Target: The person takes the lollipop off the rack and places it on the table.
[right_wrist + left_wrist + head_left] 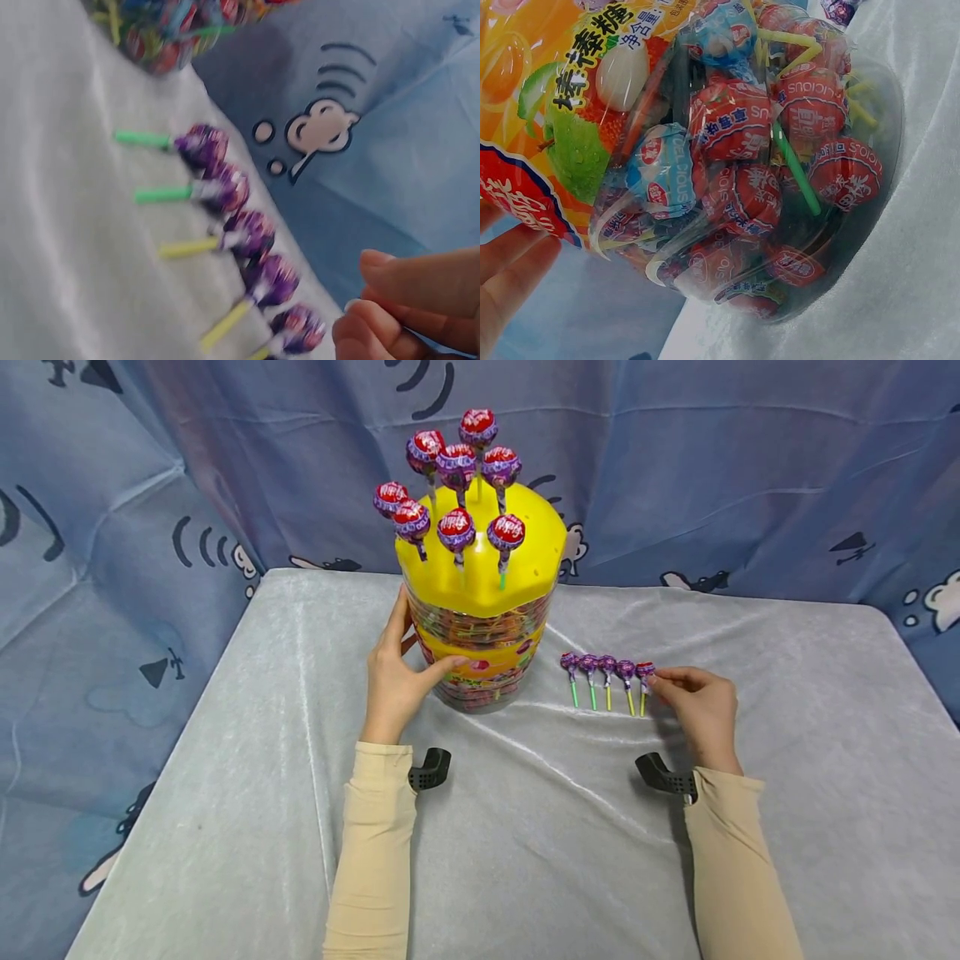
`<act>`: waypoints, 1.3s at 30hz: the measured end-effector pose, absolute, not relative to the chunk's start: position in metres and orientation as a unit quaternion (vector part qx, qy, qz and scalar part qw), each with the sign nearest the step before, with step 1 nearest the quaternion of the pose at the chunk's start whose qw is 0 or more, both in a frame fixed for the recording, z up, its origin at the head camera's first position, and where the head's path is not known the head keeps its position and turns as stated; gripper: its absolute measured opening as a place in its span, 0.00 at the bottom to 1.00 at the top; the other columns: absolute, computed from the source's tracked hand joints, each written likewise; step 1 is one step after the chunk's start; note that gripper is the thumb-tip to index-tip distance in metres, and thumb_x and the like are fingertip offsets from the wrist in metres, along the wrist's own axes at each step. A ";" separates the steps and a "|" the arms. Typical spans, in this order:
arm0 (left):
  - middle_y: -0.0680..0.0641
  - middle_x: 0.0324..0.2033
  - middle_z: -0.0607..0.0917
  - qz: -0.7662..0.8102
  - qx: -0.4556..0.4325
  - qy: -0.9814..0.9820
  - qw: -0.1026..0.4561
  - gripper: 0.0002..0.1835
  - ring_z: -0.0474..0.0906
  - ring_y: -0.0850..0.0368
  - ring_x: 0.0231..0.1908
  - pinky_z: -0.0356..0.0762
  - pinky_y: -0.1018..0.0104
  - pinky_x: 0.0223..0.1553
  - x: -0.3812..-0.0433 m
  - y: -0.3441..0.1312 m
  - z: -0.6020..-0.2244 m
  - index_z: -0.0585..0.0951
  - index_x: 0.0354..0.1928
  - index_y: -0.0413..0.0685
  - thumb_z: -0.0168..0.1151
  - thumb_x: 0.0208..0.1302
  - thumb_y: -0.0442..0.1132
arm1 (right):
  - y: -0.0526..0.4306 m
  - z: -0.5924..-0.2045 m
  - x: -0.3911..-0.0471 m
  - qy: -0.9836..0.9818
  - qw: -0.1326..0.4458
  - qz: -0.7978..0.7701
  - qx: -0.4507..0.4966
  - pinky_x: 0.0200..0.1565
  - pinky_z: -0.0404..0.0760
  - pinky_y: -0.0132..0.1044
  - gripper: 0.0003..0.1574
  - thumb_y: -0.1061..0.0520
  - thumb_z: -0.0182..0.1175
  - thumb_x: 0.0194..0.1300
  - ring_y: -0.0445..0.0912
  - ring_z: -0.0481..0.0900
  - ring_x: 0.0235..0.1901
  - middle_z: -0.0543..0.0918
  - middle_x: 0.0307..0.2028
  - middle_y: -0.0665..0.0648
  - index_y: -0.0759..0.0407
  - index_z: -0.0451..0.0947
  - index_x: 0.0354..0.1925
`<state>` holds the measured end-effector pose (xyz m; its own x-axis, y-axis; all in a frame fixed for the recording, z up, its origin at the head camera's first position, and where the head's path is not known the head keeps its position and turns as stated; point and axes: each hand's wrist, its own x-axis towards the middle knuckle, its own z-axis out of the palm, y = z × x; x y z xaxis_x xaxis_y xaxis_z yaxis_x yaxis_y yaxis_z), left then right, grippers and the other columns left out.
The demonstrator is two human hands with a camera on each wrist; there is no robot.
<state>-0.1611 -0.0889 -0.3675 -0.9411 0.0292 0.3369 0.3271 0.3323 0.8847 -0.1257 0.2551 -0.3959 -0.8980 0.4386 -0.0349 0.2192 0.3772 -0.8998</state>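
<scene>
My left hand [397, 681] grips the side of a big clear candy jar [491, 652], thumb across its front label and fingers round the far left side. Wrapped lollipops [735, 120] fill the jar. Its yellow lid [480, 581] has several purple-and-red lollipops [456, 529] standing up in it. Right of the jar, several purple lollipops lie in a row on the cloth, their green and yellow sticks towards me. My right hand [697, 706] is beside the rightmost lollipop [300, 330]; its thumb and fingertips lie close to the candy head, with nothing between them in the right wrist view.
A grey-white velvet cloth [247, 760] covers the table. Behind it hangs a blue printed curtain [675, 468], which also runs down the left side. Black camera mounts [430, 768] sit on both wrists.
</scene>
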 end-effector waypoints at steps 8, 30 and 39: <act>0.45 0.68 0.64 -0.564 -0.105 -0.808 0.130 0.54 0.64 0.53 0.64 0.70 0.62 0.60 -0.160 -0.089 -0.366 0.51 0.74 0.50 0.74 0.49 0.43 | 0.239 -0.375 -0.121 -0.718 0.131 0.671 -0.126 0.31 0.83 0.27 0.09 0.66 0.67 0.56 0.40 0.82 0.28 0.85 0.27 0.49 0.69 0.84 0.37; 0.46 0.68 0.64 -0.567 -0.105 -0.807 0.127 0.54 0.64 0.54 0.64 0.69 0.63 0.60 -0.160 -0.089 -0.366 0.51 0.74 0.52 0.74 0.50 0.43 | 0.126 -0.279 -0.118 -0.636 0.224 0.733 0.096 0.40 0.83 0.34 0.10 0.74 0.65 0.53 0.50 0.82 0.34 0.85 0.34 0.61 0.69 0.84 0.36; 0.46 0.68 0.63 -0.566 -0.108 -0.807 0.128 0.54 0.64 0.53 0.64 0.69 0.63 0.60 -0.161 -0.089 -0.367 0.51 0.74 0.52 0.74 0.50 0.43 | 0.096 -0.259 -0.126 -0.634 0.234 0.724 0.137 0.43 0.82 0.34 0.10 0.71 0.66 0.54 0.50 0.82 0.36 0.84 0.36 0.61 0.70 0.83 0.38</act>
<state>-0.1610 -0.0889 -0.3665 -0.9440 0.0293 0.3288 0.3190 0.3366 0.8860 -0.1258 0.0960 -0.2586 -0.8532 0.1640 0.4951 -0.5124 -0.0865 -0.8544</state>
